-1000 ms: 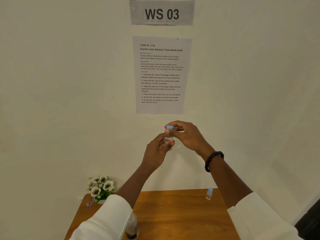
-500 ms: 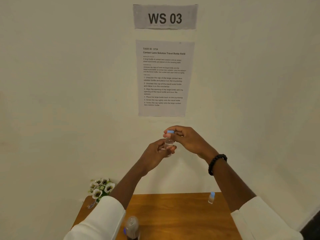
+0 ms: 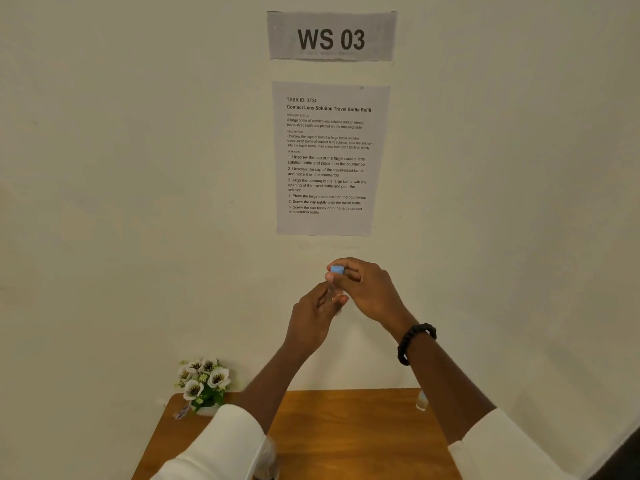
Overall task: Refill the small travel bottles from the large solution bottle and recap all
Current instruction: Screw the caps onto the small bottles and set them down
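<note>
Showing the step in hand: a small travel bottle [image 3: 333,292] is held up in front of the wall, well above the table [image 3: 349,431], with both hands working at its blue cap [image 3: 337,270]; whether the cap is being tightened or loosened cannot be told from this view.
Left hand [image 3: 311,315]: raised from below with the forearm angled up and to the right; its fingers and thumb are curled round the clear body of the bottle, holding it roughly upright.
Right hand [image 3: 367,289]: reaching in from the right, wrist bent, a dark bead bracelet [image 3: 414,341] on it; its thumb and fingertips are closed in a pinch on the cap from above.
Second travel bottle [image 3: 421,400]: standing on the table's far right edge, partly hidden by the right forearm; its cap cannot be made out here.
Large solution bottle [image 3: 266,459]: only a blurred part shows at the table's near edge, beside the left sleeve; whether it is capped cannot be told.
Next move, as judged: the turn of the cap needs the left grip steady and the bottle kept upright, so that nothing spills; afterwards the bottle calls for a free spot on the table.
Surroundings: a small pot of white flowers [image 3: 202,382] at the table's far left corner; an instruction sheet [image 3: 329,157] on the wall.
</note>
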The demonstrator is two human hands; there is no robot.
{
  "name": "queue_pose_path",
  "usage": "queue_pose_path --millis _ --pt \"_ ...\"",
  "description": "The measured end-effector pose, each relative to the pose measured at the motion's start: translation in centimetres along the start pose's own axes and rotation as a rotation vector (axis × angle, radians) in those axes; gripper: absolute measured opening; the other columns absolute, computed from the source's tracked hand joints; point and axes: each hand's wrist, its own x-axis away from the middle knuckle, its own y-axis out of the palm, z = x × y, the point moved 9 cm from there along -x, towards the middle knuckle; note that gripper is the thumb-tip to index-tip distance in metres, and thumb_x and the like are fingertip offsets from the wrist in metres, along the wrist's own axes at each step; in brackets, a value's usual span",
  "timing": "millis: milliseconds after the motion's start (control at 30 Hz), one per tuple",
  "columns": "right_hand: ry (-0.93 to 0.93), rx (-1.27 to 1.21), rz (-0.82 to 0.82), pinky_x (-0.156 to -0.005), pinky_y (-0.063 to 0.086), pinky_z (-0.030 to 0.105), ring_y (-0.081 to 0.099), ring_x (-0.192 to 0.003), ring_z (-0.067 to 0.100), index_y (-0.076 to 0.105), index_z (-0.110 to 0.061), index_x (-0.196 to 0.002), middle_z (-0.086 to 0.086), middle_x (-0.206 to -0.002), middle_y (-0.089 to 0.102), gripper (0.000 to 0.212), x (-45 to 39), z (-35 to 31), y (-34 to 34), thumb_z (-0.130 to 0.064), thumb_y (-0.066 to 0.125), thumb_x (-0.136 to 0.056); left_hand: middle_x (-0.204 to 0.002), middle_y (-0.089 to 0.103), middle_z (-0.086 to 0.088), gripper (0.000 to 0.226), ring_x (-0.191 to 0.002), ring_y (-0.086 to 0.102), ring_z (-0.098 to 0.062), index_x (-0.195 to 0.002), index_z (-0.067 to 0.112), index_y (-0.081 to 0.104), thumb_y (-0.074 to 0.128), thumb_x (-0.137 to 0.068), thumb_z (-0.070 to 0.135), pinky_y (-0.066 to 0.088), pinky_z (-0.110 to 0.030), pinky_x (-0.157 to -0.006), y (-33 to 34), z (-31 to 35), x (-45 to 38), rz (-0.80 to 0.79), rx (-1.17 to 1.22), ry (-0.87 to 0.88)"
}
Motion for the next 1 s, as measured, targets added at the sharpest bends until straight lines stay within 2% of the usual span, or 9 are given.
queue_pose_path --millis 67,200,333,400,500,633,767,867,1000 --pt "0.026 -0.053 -0.045 -0.073 0.046 0.004 0.068 -0.093 -0.004 0.068 -0.027 -0.118 -0.015 -0.105 0.073 0.029 0.1 0.1 -0.1 -0.038 0.068 -0.091 -0.106 0.073 0.001 0.029 -0.095 0.07 -0.016 -0.125 0.023 0.059 0.056 -0.097 0.03 0.056 -0.031 -0.091 0.3 -0.3 -0.1 -0.078 0.115 -0.035" --pt "0.05 -0.12 -0.151 -0.077 0.05 0.008 0.069 -0.097 0.0 0.067 -0.029 -0.119 -0.015 -0.107 0.073 0.031 0.2 0.0 0.2 -0.043 0.065 -0.092 -0.115 0.07 -0.004 0.032 -0.102 0.07 -0.019 -0.131 0.02 0.056 0.055 -0.098 0.02 0.055 -0.031 -0.094 0.8 0.4 0.3 -0.205 0.248 -0.08" --pt "0.026 -0.106 -0.15 -0.086 0.052 0.017 0.067 -0.102 0.004 0.067 -0.023 -0.115 -0.013 -0.106 0.073 0.025 0.4 0.4 0.6 -0.039 0.057 -0.098 -0.112 0.071 -0.002 0.032 -0.101 0.07 -0.019 -0.129 0.021 0.058 0.058 -0.096 0.022 0.054 -0.038 -0.097 1.1 -0.1 0.3 -0.178 0.218 -0.09" --pt "0.004 -0.084 -0.111 -0.085 0.053 0.018 0.067 -0.101 0.005 0.067 -0.023 -0.111 -0.012 -0.104 0.074 0.022 0.5 0.7 0.7 -0.038 0.056 -0.099 -0.108 0.073 0.003 0.032 -0.099 0.07 -0.017 -0.126 0.024 0.06 0.058 -0.095 0.03 0.054 -0.041 -0.097 1.1 -0.6 0.4 -0.132 0.177 -0.081" --pt "-0.005 -0.091 -0.032 -0.078 0.049 0.01 0.068 -0.093 0.001 0.069 -0.021 -0.106 -0.011 -0.099 0.074 0.017 0.7 1.2 0.8 -0.032 0.061 -0.097 -0.103 0.074 0.004 0.025 -0.094 0.071 -0.013 -0.12 0.027 0.061 0.056 -0.096 0.034 0.056 -0.037 -0.094 1.2 -1.0 0.5 -0.046 0.118 -0.054" --pt "-0.009 -0.056 0.08 -0.069 0.048 0.005 0.066 -0.089 -0.002 0.07 -0.022 -0.107 -0.013 -0.098 0.071 0.017 1.1 1.6 0.8 -0.032 0.064 -0.095 -0.101 0.074 0.005 0.021 -0.091 0.07 -0.005 -0.118 0.035 0.057 0.051 -0.099 0.028 0.056 -0.022 -0.085 1.6 -1.2 1.0 0.046 0.044 0.0" --pt "-0.034 -0.021 0.098 -0.073 0.047 0.004 0.064 -0.093 -0.006 0.068 -0.025 -0.108 -0.018 -0.099 0.069 0.018 1.4 1.7 0.8 -0.036 0.063 -0.094 -0.097 0.072 0.011 0.023 -0.087 0.069 0.004 -0.12 0.031 0.058 0.05 -0.1 0.025 0.052 -0.009 -0.076 1.7 -1.3 1.1 0.09 0.036 0.001" --pt "-0.003 -0.046 0.058 -0.075 0.047 0.005 0.066 -0.098 0.0 0.067 -0.027 -0.112 -0.017 -0.103 0.07 0.024 1.1 2.2 0.2 -0.041 0.063 -0.093 -0.098 0.072 0.008 0.021 -0.087 0.071 -0.006 -0.117 0.034 0.057 0.051 -0.099 0.024 0.054 -0.017 -0.081 2.5 -1.4 0.5 0.003 0.044 -0.011" --pt "0.013 -0.02 -0.027 -0.088 0.051 0.016 0.066 -0.099 -0.001 0.065 -0.036 -0.115 -0.019 -0.106 0.071 0.027 0.8 2.7 -0.6 -0.047 0.064 -0.09 -0.1 0.072 0.008 0.031 -0.088 0.071 -0.008 -0.128 0.026 0.057 0.056 -0.097 0.029 0.055 -0.022 -0.086 2.9 -1.7 -0.1 -0.071 0.051 -0.041"
